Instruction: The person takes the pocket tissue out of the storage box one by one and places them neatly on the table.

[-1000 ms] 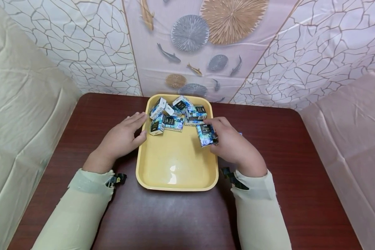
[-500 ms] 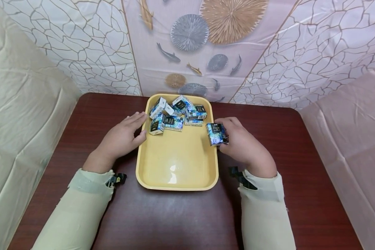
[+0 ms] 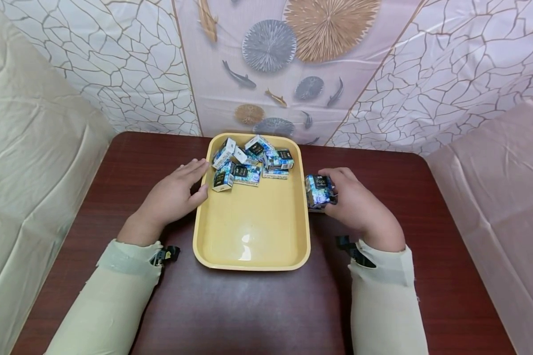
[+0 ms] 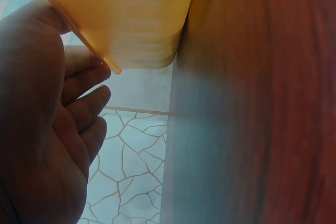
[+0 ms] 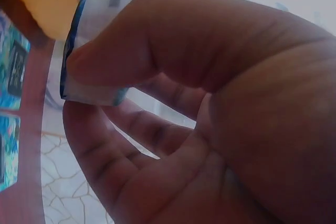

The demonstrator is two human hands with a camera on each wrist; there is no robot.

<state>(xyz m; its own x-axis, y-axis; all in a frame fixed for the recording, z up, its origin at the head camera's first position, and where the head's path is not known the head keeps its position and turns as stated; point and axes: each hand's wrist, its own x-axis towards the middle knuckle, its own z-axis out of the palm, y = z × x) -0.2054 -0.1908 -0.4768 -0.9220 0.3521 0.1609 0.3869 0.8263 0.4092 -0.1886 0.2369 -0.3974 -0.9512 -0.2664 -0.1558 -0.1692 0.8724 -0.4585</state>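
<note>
My right hand point(image 3: 353, 202) pinches a small blue-patterned carton point(image 3: 319, 190) with a black label between thumb and fingers. It is just outside the right rim of the yellow tray point(image 3: 253, 222); in the right wrist view the carton's white side point(image 5: 97, 72) faces the camera. More cartons of the same print point(image 5: 8, 145) lie on the table in that view, mostly hidden from the head view. At the tray's left rim rests my left hand point(image 3: 173, 197), fingers extended; in the left wrist view its fingertips point(image 4: 97, 95) are at the tray edge.
Several like cartons point(image 3: 247, 175) lie jumbled at the far end inside the tray. The tray stands on a dark red wooden table point(image 3: 248, 310). A patterned cloth wall point(image 3: 266, 88) rises behind the table's far edge, and pale cloth point(image 3: 502, 197) hangs at the sides.
My right hand has moved right with the carton, from over the tray's inside across the right rim to outside it. The left hand and tray have stayed in place.
</note>
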